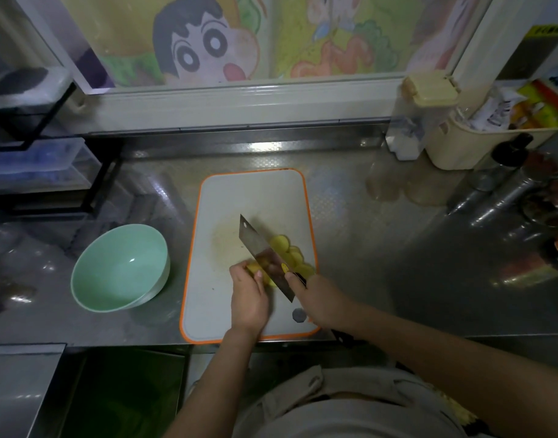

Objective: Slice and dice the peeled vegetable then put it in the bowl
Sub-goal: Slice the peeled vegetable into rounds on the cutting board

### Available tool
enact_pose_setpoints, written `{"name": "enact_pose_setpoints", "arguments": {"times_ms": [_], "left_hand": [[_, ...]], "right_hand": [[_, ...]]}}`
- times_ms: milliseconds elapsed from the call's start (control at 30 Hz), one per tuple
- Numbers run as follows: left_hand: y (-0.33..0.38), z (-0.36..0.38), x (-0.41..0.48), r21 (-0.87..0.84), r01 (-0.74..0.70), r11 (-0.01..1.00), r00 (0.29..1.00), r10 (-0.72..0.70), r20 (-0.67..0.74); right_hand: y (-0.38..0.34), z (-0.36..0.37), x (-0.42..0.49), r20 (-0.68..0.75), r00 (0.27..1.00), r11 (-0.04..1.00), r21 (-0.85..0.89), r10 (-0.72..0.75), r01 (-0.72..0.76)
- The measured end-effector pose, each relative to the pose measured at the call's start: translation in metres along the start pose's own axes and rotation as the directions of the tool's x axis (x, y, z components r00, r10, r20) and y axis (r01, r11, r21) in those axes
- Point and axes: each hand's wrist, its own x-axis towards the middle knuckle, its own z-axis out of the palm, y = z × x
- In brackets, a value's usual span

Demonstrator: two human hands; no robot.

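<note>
A peeled yellow vegetable [255,269] lies on the white, orange-rimmed cutting board [255,197]. My left hand [249,298] grips its uncut end with curled fingers. My right hand [315,301] holds the handle of a wide cleaver [265,254], whose blade stands on the vegetable just right of my left fingers. Several round yellow slices [291,252] lie fanned on the board to the right of the blade. A pale green bowl [121,268] with nothing in it sits on the steel counter left of the board.
A black rack with plastic boxes [40,159] stands at the back left. Cream containers [480,137], bottles [505,162] and dishes crowd the back right. The window sill [239,102] runs behind the counter. The counter's front edge is just below the board.
</note>
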Motion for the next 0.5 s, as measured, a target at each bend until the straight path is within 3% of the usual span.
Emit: {"name": "enact_pose_setpoints", "arguments": {"times_ms": [167, 367, 500], "left_hand": [[-0.002, 0.0, -0.003, 0.055, -0.034, 0.998, 0.999, 0.032, 0.037], [-0.002, -0.002, -0.008, 0.074, -0.058, 0.996, 0.996, 0.053, 0.068], [-0.003, -0.003, -0.005, 0.112, -0.06, 0.992, 0.996, 0.052, 0.079]], "right_hand": [[-0.007, 0.002, 0.011, -0.016, 0.997, 0.997, 0.01, -0.081, 0.081], [-0.024, 0.013, 0.041, -0.083, 0.995, 0.997, -0.041, -0.062, 0.058], [-0.019, 0.015, 0.051, -0.07, 0.993, 0.988, 0.115, -0.097, 0.104]]}}
